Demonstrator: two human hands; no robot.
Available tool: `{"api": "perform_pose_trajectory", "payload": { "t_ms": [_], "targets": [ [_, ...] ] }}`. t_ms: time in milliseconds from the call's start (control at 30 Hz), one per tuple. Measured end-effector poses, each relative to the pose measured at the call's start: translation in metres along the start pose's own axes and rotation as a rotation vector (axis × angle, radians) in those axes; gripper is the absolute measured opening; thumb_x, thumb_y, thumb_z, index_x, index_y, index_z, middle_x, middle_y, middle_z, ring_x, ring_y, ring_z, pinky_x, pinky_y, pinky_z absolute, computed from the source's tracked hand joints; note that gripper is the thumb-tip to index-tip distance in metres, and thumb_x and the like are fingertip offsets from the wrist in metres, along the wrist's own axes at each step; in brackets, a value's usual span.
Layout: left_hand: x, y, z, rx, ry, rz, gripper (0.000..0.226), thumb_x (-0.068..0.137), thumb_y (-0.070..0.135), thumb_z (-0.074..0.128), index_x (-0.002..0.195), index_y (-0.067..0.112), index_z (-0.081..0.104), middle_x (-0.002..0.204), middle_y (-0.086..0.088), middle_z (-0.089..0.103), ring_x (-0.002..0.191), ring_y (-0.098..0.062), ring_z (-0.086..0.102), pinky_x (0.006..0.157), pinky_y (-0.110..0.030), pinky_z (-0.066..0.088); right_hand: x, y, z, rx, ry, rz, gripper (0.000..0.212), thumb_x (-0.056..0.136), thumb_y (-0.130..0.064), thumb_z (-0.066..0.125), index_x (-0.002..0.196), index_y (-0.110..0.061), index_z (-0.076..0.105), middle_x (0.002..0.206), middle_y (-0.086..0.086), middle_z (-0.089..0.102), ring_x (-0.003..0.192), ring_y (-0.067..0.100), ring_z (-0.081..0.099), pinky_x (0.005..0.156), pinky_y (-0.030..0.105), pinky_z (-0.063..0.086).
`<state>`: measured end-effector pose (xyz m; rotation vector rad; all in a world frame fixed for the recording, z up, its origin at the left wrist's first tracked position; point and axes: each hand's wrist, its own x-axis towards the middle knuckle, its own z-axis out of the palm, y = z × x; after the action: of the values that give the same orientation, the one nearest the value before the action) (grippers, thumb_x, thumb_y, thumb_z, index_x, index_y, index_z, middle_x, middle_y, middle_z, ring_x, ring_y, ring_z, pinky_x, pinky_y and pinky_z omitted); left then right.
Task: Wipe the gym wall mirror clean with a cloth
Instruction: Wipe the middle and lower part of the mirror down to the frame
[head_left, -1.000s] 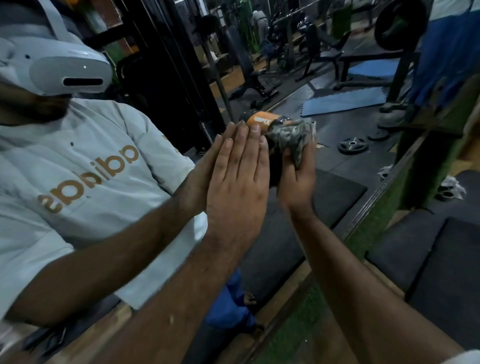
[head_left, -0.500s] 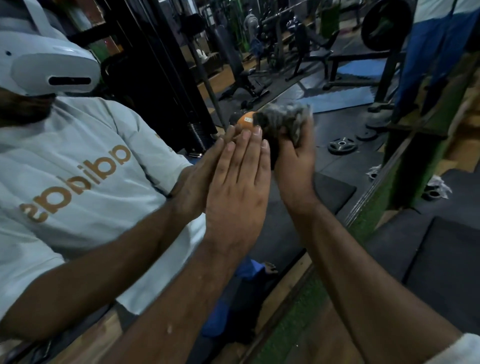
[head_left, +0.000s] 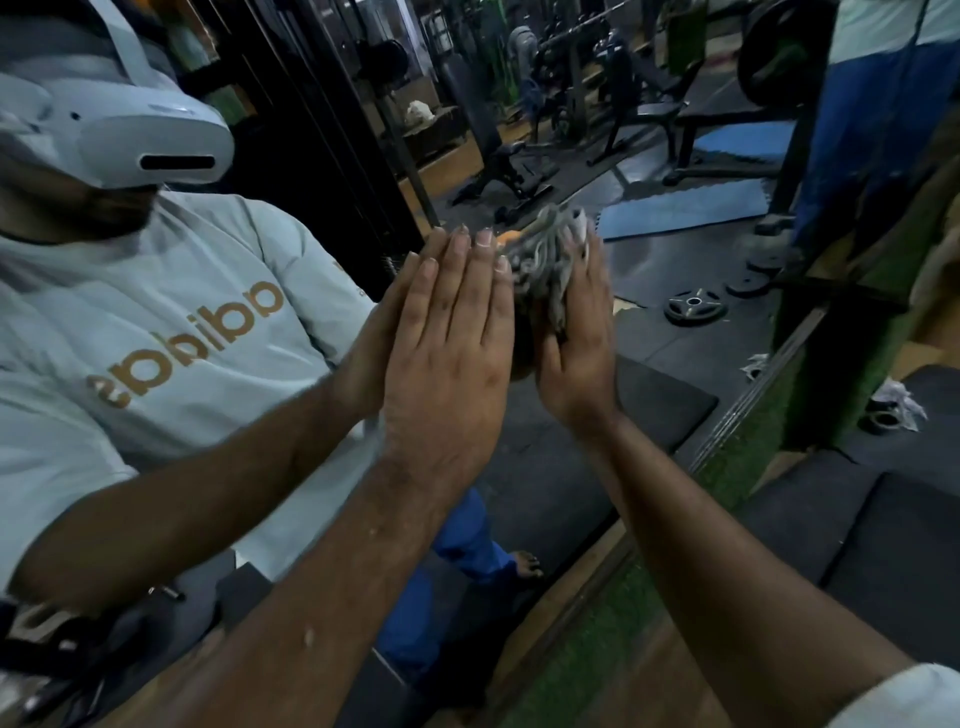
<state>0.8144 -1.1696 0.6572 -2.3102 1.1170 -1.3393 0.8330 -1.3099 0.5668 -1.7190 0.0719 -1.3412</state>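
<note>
The wall mirror (head_left: 649, 338) fills the left and middle of the head view and reflects me and the gym. My left hand (head_left: 447, 353) lies flat on the glass with straight fingers pointing up, meeting its own reflection. Just to its right, my right hand (head_left: 576, 338) holds a bunched grey cloth (head_left: 545, 260) against the glass. The cloth sits between the hand and the mirror. A sliver of something orange (head_left: 506, 236) shows behind the cloth; I cannot tell what it is.
A green turf strip (head_left: 597, 649) runs along the mirror's lower edge. Black floor mats (head_left: 883, 545) lie to the right, with crumpled white material (head_left: 896, 402) on them. The mirror reflects a weight plate (head_left: 693, 306), benches and a blue mat.
My right hand has slid the cloth up and leftwards, closer to my left fingertips, covering most of the orange object. My left hand has stayed flat on the glass.
</note>
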Motion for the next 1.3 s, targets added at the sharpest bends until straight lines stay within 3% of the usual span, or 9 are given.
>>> {"api": "perform_pose_trajectory", "payload": {
  "t_ms": [200,367,567,767,900,1100,1167,1267,1300],
  "targets": [
    [0.036,0.039,0.021,-0.036,-0.036,0.018,0.059,0.102,0.017,0.048,0.155,0.001,0.029,0.165,-0.020,0.022,0.155,-0.033,0.015,0.127,-0.045,0.003,0.035,0.031,-0.029,0.162,0.060,0.326,0.068,0.097,-0.010,0.048,0.163,-0.010,0.030,0.172,0.008,0.024,0.162,0.022,0.010,0.130,0.055,0.016],
    [0.066,0.064,0.035,-0.049,-0.024,0.014,0.055,0.101,0.013,0.045,0.153,0.001,0.034,0.163,-0.021,0.025,0.154,-0.034,0.019,0.127,-0.045,0.005,0.047,0.064,-0.049,-0.005,-0.067,0.074,0.076,0.090,-0.002,0.048,0.163,-0.008,0.026,0.172,0.019,0.017,0.162,0.034,0.006,0.128,0.063,0.013],
    [0.092,0.088,0.052,-0.090,-0.033,0.035,0.059,0.099,0.014,0.052,0.153,0.000,0.034,0.162,-0.020,0.028,0.153,-0.034,0.022,0.127,-0.045,0.008,0.061,0.083,-0.048,0.094,0.099,0.390,0.075,0.094,-0.013,0.041,0.165,-0.006,0.019,0.174,0.013,0.011,0.163,0.025,0.000,0.130,0.058,0.010],
    [0.118,0.100,0.067,-0.077,-0.021,0.062,0.060,0.099,0.018,0.039,0.155,-0.001,0.029,0.163,-0.019,0.026,0.154,-0.033,0.018,0.127,-0.045,0.005,0.067,0.123,-0.060,-0.007,0.023,0.133,0.070,0.095,-0.013,0.046,0.162,-0.002,0.026,0.172,0.021,0.017,0.162,0.032,0.007,0.128,0.062,0.013],
    [0.132,0.113,0.075,-0.103,0.007,0.086,0.059,0.099,0.015,0.041,0.155,0.000,0.031,0.163,-0.019,0.028,0.154,-0.033,0.020,0.126,-0.044,0.003,0.093,0.131,-0.066,0.140,0.191,0.437,0.070,0.102,-0.036,0.043,0.164,-0.010,0.026,0.173,0.008,0.021,0.162,0.022,0.013,0.128,0.057,0.017],
    [0.146,0.136,0.089,-0.156,0.057,-0.019,0.057,0.102,0.015,0.041,0.156,0.001,0.026,0.163,-0.020,0.026,0.154,-0.032,0.019,0.127,-0.044,0.006,0.117,0.142,-0.081,0.111,0.019,0.101,0.064,0.099,-0.008,0.050,0.160,0.000,0.033,0.171,0.021,0.022,0.161,0.033,0.014,0.128,0.061,0.017],
    [0.149,0.142,0.094,-0.170,0.061,-0.008,0.057,0.102,0.013,0.040,0.155,0.000,0.028,0.162,-0.020,0.029,0.153,-0.033,0.021,0.127,-0.044,0.009,0.111,0.172,-0.084,0.113,0.010,0.175,0.060,0.103,-0.017,0.052,0.160,-0.004,0.036,0.169,0.018,0.028,0.160,0.033,0.020,0.126,0.063,0.022],
    [0.159,0.151,0.099,-0.153,0.041,0.005,0.058,0.101,0.019,0.043,0.154,0.000,0.031,0.162,-0.021,0.030,0.153,-0.033,0.021,0.127,-0.045,0.008,0.127,0.195,-0.089,0.179,0.120,0.432,0.072,0.098,-0.062,0.056,0.161,-0.033,0.034,0.168,0.007,0.034,0.158,0.027,0.027,0.123,0.062,0.029],
    [0.164,0.154,0.100,-0.139,0.036,0.005,0.059,0.101,0.021,0.044,0.154,0.000,0.031,0.162,-0.021,0.029,0.153,-0.033,0.021,0.127,-0.045,0.007,0.138,0.190,-0.092,0.175,0.121,0.463,0.074,0.096,-0.063,0.056,0.160,-0.038,0.031,0.169,0.004,0.032,0.158,0.025,0.027,0.124,0.062,0.029]
  ]
}}
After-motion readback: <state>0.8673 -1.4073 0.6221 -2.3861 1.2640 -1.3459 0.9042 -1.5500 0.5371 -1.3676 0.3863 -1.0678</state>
